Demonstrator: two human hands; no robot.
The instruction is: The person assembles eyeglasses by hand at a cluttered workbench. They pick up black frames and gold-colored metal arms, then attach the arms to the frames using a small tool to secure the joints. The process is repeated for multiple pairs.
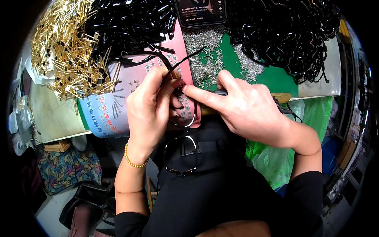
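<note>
My left hand pinches a dark eyeglass frame near its hinge, close to the table's front edge. The rim hangs down over my lap, and a thin black temple arm sticks up past the fingers. My right hand reaches in from the right with its index finger stretched to the hinge spot beside my left fingertips. Its other fingers are curled around a dark tool, mostly hidden under the palm. Whatever small part lies between the fingertips is too small to tell.
Gold metal temple pieces are heaped at the far left. Piles of black glasses parts and black frames lie behind. Small silver screws cover part of a green mat. A phone stands at the back.
</note>
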